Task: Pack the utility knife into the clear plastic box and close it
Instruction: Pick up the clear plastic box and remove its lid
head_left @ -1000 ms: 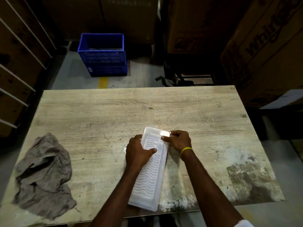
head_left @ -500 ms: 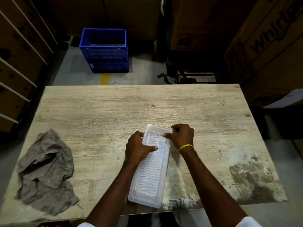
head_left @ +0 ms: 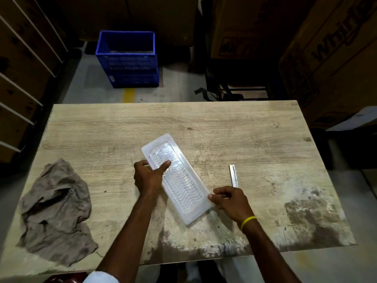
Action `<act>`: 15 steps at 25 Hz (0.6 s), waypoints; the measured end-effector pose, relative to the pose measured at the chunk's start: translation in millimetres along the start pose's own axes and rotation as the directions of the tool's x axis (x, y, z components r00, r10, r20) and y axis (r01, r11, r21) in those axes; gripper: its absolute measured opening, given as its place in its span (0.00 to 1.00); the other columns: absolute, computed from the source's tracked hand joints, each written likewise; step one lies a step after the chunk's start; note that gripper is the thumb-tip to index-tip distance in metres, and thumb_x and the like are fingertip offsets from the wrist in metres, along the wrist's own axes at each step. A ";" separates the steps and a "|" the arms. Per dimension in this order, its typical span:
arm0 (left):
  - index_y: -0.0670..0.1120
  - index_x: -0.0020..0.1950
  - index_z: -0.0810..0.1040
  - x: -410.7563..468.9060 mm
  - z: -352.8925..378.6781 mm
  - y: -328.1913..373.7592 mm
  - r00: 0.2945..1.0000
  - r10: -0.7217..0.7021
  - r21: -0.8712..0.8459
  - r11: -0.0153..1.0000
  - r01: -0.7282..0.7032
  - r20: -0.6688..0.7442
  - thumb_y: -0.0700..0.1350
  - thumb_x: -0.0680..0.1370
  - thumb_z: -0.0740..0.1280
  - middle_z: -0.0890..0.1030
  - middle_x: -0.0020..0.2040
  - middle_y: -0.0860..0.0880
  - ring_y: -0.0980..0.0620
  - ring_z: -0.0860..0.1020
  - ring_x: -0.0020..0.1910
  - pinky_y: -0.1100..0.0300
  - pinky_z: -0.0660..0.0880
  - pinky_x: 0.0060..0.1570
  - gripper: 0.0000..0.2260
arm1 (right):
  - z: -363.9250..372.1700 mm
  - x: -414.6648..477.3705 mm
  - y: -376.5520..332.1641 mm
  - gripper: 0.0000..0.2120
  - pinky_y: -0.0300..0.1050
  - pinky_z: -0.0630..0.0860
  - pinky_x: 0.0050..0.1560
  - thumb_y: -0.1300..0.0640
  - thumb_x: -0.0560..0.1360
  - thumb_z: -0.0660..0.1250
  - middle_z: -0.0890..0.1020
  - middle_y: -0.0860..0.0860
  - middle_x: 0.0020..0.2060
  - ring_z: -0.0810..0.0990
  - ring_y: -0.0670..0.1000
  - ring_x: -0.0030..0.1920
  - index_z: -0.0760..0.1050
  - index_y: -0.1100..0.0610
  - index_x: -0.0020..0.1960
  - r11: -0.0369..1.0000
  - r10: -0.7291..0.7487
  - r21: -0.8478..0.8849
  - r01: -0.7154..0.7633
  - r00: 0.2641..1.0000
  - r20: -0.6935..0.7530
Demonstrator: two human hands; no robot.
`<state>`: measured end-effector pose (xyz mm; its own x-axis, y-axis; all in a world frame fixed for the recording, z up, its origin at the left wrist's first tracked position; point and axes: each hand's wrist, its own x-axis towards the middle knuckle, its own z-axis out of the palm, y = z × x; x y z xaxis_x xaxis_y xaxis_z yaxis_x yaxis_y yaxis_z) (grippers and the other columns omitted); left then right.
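Since the earlier frame the clear plastic box (head_left: 177,180) had swung diagonal and the right hand (head_left: 229,200) had slid to its near corner, pinching the rim. The left hand (head_left: 150,176) gripped its left edge, thumb on the ribbed lid. It lay shut on the tabletop (head_left: 234,131), contents indiscernible.

Readable only on the carton (head_left: 334,58) far beyond the right hand (head_left: 230,201) and to its right: large slanted dark letters "Whirl", cut off by the frame edge. Small white label on the blue crate (head_left: 127,60) beyond the left hand (head_left: 149,178): too small to read.
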<state>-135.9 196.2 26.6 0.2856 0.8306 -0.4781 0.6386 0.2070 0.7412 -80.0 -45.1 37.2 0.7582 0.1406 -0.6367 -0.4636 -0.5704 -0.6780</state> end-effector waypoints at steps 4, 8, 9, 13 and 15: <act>0.49 0.57 0.69 -2.0 3.5 -3.0 1.000 -0.013 -0.011 1.000 0.012 -0.024 0.58 0.61 0.83 0.78 0.50 0.50 0.44 0.81 0.52 0.47 0.78 0.56 0.34 | 6.1 -8.1 1.5 0.20 0.44 0.77 0.27 0.65 0.62 0.83 0.82 0.60 0.26 0.77 0.53 0.23 0.79 0.74 0.45 0.990 0.119 0.077 -0.119 0.993 0.006; 0.51 0.55 0.68 -0.8 5.5 -4.6 1.000 -0.019 -0.028 0.999 0.018 -0.015 0.58 0.60 0.83 0.78 0.50 0.49 0.44 0.81 0.52 0.45 0.79 0.55 0.34 | 11.2 -9.6 -3.7 0.20 0.45 0.79 0.27 0.58 0.54 0.87 0.84 0.56 0.26 0.79 0.52 0.23 0.81 0.65 0.38 0.991 0.131 0.022 -0.129 0.985 -0.109; 0.51 0.55 0.68 -0.4 5.7 -4.5 1.000 -0.016 -0.033 0.999 0.015 -0.017 0.58 0.59 0.83 0.78 0.50 0.49 0.44 0.81 0.51 0.45 0.80 0.55 0.34 | 12.4 -9.7 -4.7 0.20 0.45 0.80 0.29 0.55 0.53 0.88 0.85 0.55 0.27 0.80 0.51 0.24 0.82 0.62 0.37 0.993 0.114 -0.018 -0.118 0.982 -0.148; 0.51 0.54 0.68 0.1 6.8 -4.3 1.000 -0.007 -0.039 0.999 0.006 -0.027 0.58 0.58 0.84 0.78 0.49 0.50 0.45 0.82 0.49 0.46 0.80 0.53 0.34 | 18.2 -7.5 -3.9 0.19 0.43 0.80 0.40 0.49 0.51 0.87 0.85 0.51 0.32 0.84 0.52 0.35 0.80 0.54 0.32 0.982 0.025 -0.177 -0.070 0.969 -0.246; 0.51 0.54 0.68 -0.5 6.6 -3.2 1.000 0.000 -0.031 1.000 -0.001 -0.030 0.58 0.58 0.84 0.79 0.50 0.49 0.45 0.82 0.49 0.46 0.80 0.52 0.34 | 21.4 -9.1 -2.0 0.20 0.43 0.79 0.41 0.47 0.52 0.87 0.84 0.49 0.31 0.84 0.53 0.36 0.77 0.52 0.30 0.967 -0.042 -0.254 -0.026 0.965 -0.260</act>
<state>-133.4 191.7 21.4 0.2641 0.8458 -0.4635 0.6157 0.2221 0.7560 -95.8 -27.9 36.5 0.8703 -0.0506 -0.4900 -0.3514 -0.7607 -0.5457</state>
